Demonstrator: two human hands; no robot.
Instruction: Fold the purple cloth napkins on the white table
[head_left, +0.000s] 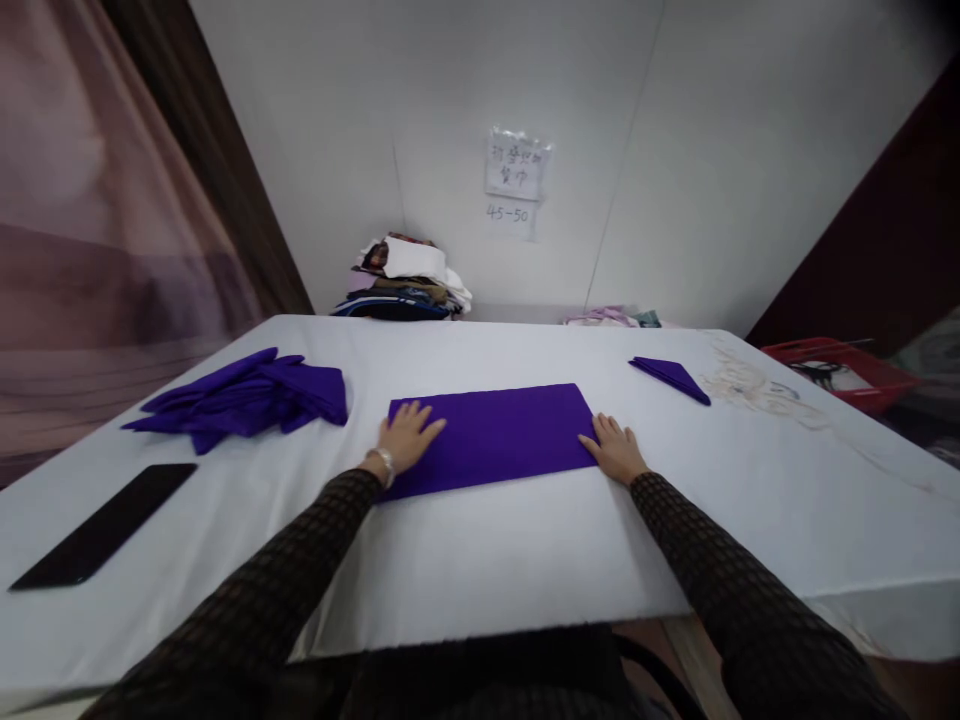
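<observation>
A purple cloth napkin (502, 435), folded into a long rectangle, lies flat on the white-covered table (480, 560). My left hand (406, 437) rests on its left end with the fingers spread; a bracelet circles that wrist. At the napkin's right edge lies my right hand (615, 450), fingers apart, its thumb and fingertips touching the cloth. Beyond it to the right sits a smaller purple cloth folded to a narrow triangle (670, 378). Left of my left hand is a loose heap of purple cloths (251, 398).
A flat black panel (105, 525) lies at the table's left side. Tangled pale threads (757, 388) spread near the right edge, beside a red basket (832, 370). Stacked fabrics (405, 280) stand at the back against the wall, below a paper sign (516, 167).
</observation>
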